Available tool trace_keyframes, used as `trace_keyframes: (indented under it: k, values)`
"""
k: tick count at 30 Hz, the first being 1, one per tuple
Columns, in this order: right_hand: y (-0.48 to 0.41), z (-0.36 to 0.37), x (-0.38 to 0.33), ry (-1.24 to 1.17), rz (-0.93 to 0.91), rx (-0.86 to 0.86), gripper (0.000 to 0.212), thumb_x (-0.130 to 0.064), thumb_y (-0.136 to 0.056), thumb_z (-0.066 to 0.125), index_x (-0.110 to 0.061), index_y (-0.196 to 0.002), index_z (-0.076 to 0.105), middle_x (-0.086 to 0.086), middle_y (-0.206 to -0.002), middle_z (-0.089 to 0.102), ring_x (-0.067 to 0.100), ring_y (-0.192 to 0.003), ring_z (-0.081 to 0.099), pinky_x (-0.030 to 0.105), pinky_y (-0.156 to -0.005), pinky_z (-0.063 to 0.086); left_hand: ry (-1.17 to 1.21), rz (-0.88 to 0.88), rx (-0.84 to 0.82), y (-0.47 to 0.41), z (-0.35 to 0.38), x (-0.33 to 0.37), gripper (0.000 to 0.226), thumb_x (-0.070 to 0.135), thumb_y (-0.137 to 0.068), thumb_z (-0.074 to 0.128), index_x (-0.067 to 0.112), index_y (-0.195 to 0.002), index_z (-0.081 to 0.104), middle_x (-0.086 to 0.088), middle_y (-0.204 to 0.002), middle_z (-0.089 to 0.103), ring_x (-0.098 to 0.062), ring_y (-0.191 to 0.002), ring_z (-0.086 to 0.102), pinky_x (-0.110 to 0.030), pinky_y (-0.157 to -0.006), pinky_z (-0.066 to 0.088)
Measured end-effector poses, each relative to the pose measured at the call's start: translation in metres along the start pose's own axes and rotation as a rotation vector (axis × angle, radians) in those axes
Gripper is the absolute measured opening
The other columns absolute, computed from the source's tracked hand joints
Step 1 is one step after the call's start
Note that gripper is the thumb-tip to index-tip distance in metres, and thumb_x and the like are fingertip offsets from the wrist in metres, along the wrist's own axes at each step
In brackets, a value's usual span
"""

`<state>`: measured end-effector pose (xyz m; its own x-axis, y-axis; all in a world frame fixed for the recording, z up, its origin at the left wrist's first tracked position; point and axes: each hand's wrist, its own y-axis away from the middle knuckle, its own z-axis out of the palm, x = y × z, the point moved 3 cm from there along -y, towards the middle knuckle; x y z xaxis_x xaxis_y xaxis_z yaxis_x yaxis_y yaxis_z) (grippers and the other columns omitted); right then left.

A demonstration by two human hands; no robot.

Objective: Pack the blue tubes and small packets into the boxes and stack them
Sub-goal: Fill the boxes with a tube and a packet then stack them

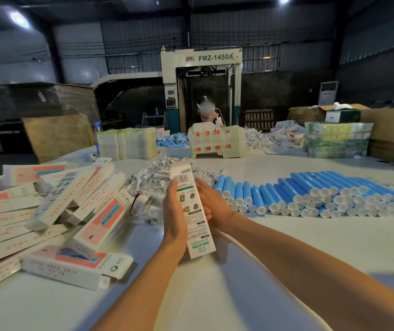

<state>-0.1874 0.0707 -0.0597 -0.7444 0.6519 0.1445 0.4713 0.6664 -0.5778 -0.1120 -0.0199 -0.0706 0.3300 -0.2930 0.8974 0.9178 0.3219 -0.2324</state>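
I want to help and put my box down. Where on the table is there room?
Bare table lies in front of the blue tubes, right of the held box, and another patch behind the tubes, before the green wrapped stack. The left is crowded with piled boxes; packets fill the middle.
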Motion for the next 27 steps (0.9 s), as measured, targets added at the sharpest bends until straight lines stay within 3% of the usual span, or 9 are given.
trace_keyframes:
  k: [2,4,7,10,13,17,27]
  values:
    - [0.008,-0.016,0.003,-0.232,0.135,0.08,0.009,-0.011,-0.101,0.054,-0.007,-0.105,0.062,-0.006,-0.093,0.058,0.018,-0.078,0.053,0.042,-0.072,0.052,0.093,-0.001,-0.062,0.003,0.005,0.008,0.066,0.061,-0.107,0.04,0.008,-0.09,0.076,-0.02,-0.077,0.072,-0.028,-0.052,0.068,-0.031,-0.048,0.056]
    - [0.02,-0.033,0.015,-0.558,0.422,0.217,0.015,-0.017,-0.104,0.051,-0.011,-0.117,0.054,-0.013,-0.082,0.054,0.011,-0.068,0.051,0.037,-0.066,0.05,0.161,0.004,-0.154,0.008,0.013,0.015,0.066,0.061,-0.107,0.04,0.01,-0.091,0.079,-0.019,-0.081,0.073,-0.028,-0.052,0.067,-0.033,-0.05,0.058]
    - [0.045,-0.076,0.034,-0.766,0.633,0.532,0.038,-0.01,-0.1,0.065,-0.018,-0.132,0.047,-0.004,-0.086,0.07,0.009,-0.077,0.068,0.02,-0.072,0.057,0.176,-0.054,-0.271,0.02,0.028,0.014,0.064,0.06,-0.106,0.041,0.004,-0.108,0.071,-0.018,-0.087,0.072,-0.029,-0.054,0.065,-0.035,-0.054,0.057]
    - [0.078,-0.119,0.052,-0.947,0.681,0.782,0.033,-0.015,-0.098,0.07,-0.015,-0.124,0.052,0.006,-0.098,0.076,0.013,-0.082,0.073,0.022,-0.072,0.057,0.117,-0.11,-0.39,0.04,0.049,0.005,0.064,0.059,-0.105,0.042,0.001,-0.121,0.066,-0.017,-0.089,0.07,-0.029,-0.055,0.063,-0.035,-0.053,0.056]
    - [0.104,-0.15,0.064,-1.0,0.743,0.896,0.025,-0.017,-0.096,0.073,-0.014,-0.117,0.059,0.004,-0.091,0.076,0.014,-0.081,0.074,0.022,-0.07,0.057,0.033,-0.175,-0.474,0.062,0.063,-0.006,0.067,0.06,-0.103,0.043,0.0,-0.123,0.065,-0.017,-0.093,0.071,-0.03,-0.058,0.065,-0.034,-0.055,0.056]
    - [0.121,-0.166,0.061,-1.009,0.725,0.836,0.026,-0.019,-0.093,0.076,-0.015,-0.115,0.062,0.001,-0.088,0.077,0.02,-0.081,0.074,0.024,-0.071,0.059,0.005,-0.288,-0.546,0.084,0.076,-0.019,0.069,0.066,-0.101,0.044,0.002,-0.107,0.07,-0.014,-0.089,0.07,-0.029,-0.062,0.066,-0.033,-0.059,0.057]
    - [0.113,-0.157,0.033,-0.908,0.596,0.544,0.025,-0.023,-0.091,0.079,-0.016,-0.106,0.06,0.002,-0.095,0.074,0.013,-0.086,0.073,0.023,-0.07,0.06,-0.025,-0.231,-0.522,0.091,0.081,-0.017,0.068,0.067,-0.103,0.042,0.006,-0.108,0.072,-0.016,-0.091,0.07,-0.032,-0.062,0.066,-0.036,-0.061,0.054]
